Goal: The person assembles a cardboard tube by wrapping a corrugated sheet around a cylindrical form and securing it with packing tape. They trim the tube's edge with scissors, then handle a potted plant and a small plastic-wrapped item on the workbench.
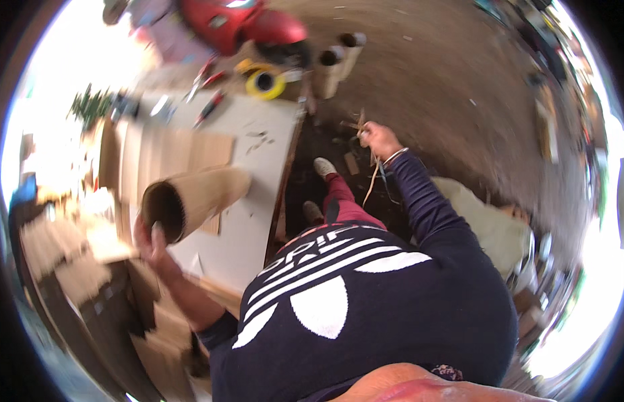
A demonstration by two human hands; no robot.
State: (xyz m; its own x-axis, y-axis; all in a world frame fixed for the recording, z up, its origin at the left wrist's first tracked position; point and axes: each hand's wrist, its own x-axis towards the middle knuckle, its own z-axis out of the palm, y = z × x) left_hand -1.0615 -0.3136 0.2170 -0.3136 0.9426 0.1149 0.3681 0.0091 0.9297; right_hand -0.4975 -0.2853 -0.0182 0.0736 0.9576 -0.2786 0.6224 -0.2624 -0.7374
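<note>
— Dark sweater [419, 301] with white stripes: nearest the camera, lower centre of the head view. Report the left grip.

— Left hand [156, 253]: at the near, open end of a wide cardboard tube [215, 193], digits at the rim of the opening. Whether they pinch the wall or only touch it cannot be told.

— Specify the location of the tube.

— Sideways over the white surface [255, 218], on the person's left, partly in front of flat cardboard sheets [188, 147]. Whether its full length rests on the surface is unclear.

— Report the right grip.

— Right hand [381, 139]: extended forward, beyond the edge of the surface. Fingers are pressed together, pinching thin tan strips [372, 181]; some hang below the hand.

— List adjacent items.

— Far end of the surface: yellow tape roll [278, 87] and a red-and-black tool [209, 109]. Beyond its far right corner: two upright tubes [331, 80], standing on the ground.
</note>
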